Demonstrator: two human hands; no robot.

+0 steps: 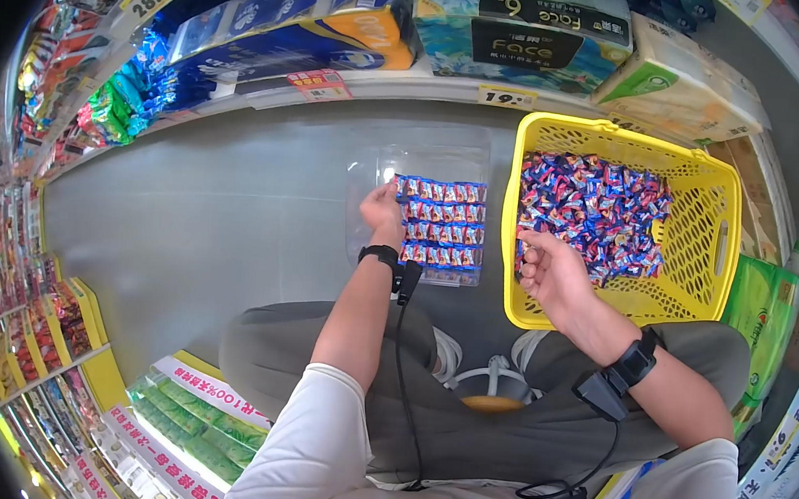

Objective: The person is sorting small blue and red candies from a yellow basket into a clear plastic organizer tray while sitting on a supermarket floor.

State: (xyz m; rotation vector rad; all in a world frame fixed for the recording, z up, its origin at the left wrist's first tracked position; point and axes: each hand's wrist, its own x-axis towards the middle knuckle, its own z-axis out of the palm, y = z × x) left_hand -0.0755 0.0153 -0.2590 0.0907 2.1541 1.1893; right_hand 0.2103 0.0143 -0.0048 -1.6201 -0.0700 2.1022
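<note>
A clear plastic tray (367, 163) lies on the grey floor in front of me. Wrapped candies (440, 232) in blue, red and white stand in it in several neat rows. My left hand (382, 211) is closed at the left end of the top row, its fingertips pinching a candy there. To the right, a yellow basket (518, 306) holds a loose heap of the same candies (594, 207). My right hand (555, 274) is over the basket's left side, thumb and forefinger pinched on what looks like a wrapped candy, mostly hidden by the fingers.
Shelves with tissue packs (524, 39) run along the far side, above a shelf edge with price tags (508, 97). Snack bags (123, 99) hang at the left. Green packs (762, 317) stand right of the basket. My crossed legs (312, 343) are close below the tray.
</note>
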